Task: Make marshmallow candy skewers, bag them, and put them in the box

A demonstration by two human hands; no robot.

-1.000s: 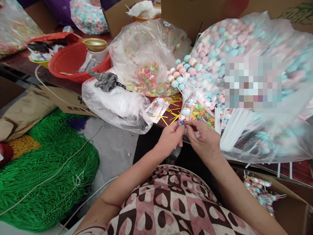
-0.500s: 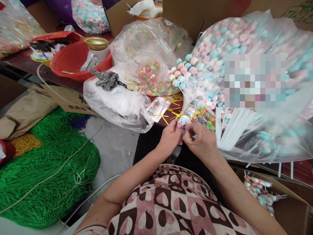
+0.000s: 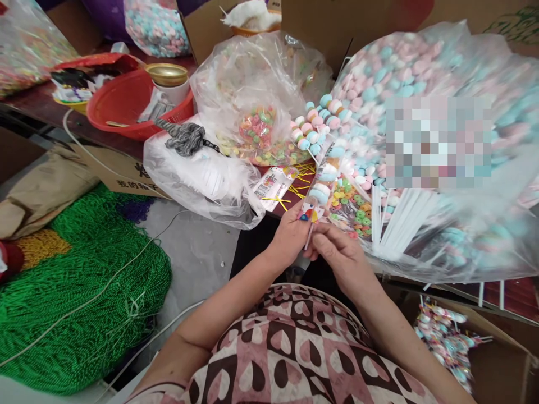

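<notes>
Gripping the wrapped candy skewer near its lower end, your left hand is closed around it, while your right hand curls its fingers at the thin stick below; you cannot tell from this view whether they pinch it. The skewer slants up and away from you, over the front edge of the tabletop. Its clear wrapper carries dark printing along one side, too small to read, and white, red, blue and yellow artwork by your left thumb; through the film you see pale blue and white puffy sweets with an orange-brown band higher up. Just beyond your left hand lies a printed packet, its dark lettering too small to make out, with yellow ties scattered beside it. To the right of the skewer are ring candies in clear plastic and a bundle of white sticks. Off to your left, below the tabletop, a carton shows Chinese characters, of which you can read "我的". Past the skewer's upper end sit unwrapped skewers beside a big bag of pink, blue and white sweets. Behind that bag, a large carton bears green marks you cannot read.
</notes>
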